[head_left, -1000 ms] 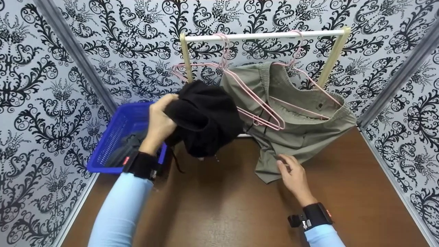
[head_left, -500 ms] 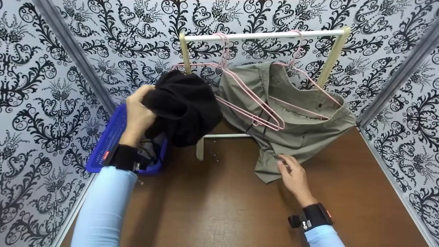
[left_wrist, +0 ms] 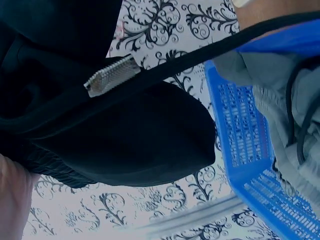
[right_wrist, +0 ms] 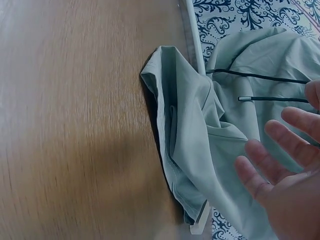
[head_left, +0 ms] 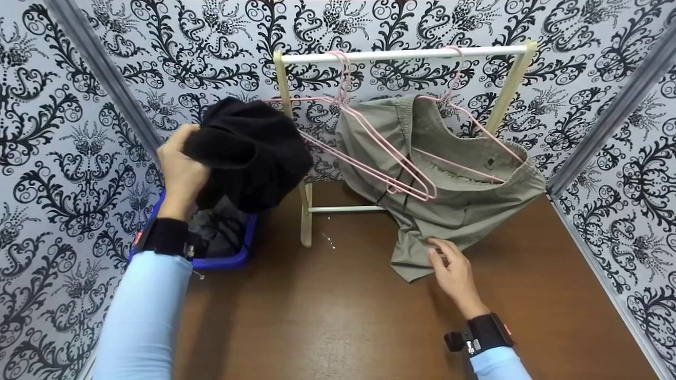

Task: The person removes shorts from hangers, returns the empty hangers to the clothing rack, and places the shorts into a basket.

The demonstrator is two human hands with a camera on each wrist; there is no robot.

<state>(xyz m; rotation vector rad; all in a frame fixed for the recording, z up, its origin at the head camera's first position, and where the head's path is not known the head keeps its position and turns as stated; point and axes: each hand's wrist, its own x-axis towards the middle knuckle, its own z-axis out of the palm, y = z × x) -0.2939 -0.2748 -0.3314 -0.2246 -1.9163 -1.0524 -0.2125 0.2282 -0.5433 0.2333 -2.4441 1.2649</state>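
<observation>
My left hand [head_left: 182,171] grips a bunched black drawstring garment [head_left: 264,158] at its left side, holding it up over the front left of the rack. The left wrist view shows its gathered elastic and a black cord with a metal tip [left_wrist: 112,76]. Olive-green drawstring shorts [head_left: 449,211] hang by the waist from a pink hanger [head_left: 478,124] on the right. Beside their lower leg, my right hand [head_left: 455,277] has its fingers loosely extended and holds nothing. Those fingers [right_wrist: 292,142] overlap the green cloth in the right wrist view.
A blue basket [head_left: 224,262] with grey clothes inside stands at left, partly behind the left arm and the black garment. Pink hangers [head_left: 388,145] hang left of the shorts on a rack with a white rail [head_left: 401,55]. Patterned walls [head_left: 607,105] enclose the brown tabletop [head_left: 338,316].
My left hand has carried the black garment leftward, from in front of the pink hangers to over the basket's side. The right hand and the green shorts have stayed put.
</observation>
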